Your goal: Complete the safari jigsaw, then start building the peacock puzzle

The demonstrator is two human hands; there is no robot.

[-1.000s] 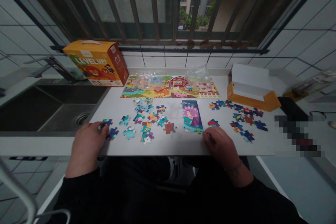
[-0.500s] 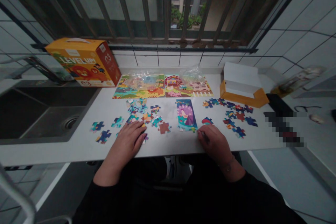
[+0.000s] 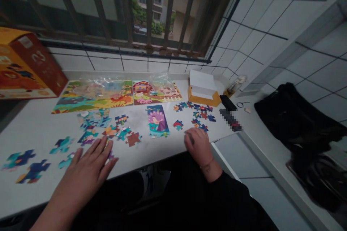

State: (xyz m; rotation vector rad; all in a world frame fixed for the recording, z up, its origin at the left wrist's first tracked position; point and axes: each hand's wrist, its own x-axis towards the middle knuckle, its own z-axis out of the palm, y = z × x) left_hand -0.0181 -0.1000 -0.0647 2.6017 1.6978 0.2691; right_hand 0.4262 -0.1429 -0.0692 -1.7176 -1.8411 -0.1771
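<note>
My left hand (image 3: 90, 164) lies open and palm down at the front left of the counter, its fingers spread over loose jigsaw pieces they partly hide. Just beyond its fingertips is a cluster of jigsaw pieces (image 3: 110, 131), with a brown piece (image 3: 133, 139) at its right end. My right hand (image 3: 197, 144) rests closed near the front edge, fingers curled; whatever may be inside is hidden. A piece with a red shape (image 3: 178, 125) lies just beyond it. Between the hands is an upright rectangular picture (image 3: 157, 121) in purple and teal, a small green bit at its lower right corner.
More pieces (image 3: 35, 169) lie far left and an arc of dark blue ones (image 3: 193, 106) to the right. Behind are two picture boards (image 3: 94, 95) under clear plastic, an orange box (image 3: 29, 65), and an open yellow-and-white box (image 3: 204, 95). A black bag (image 3: 295, 115) sits far right.
The view has swung to the right, bringing the black bag into sight. My right hand has drawn away from the picture's lower corner. The left hand stays over the pieces, fingers more spread.
</note>
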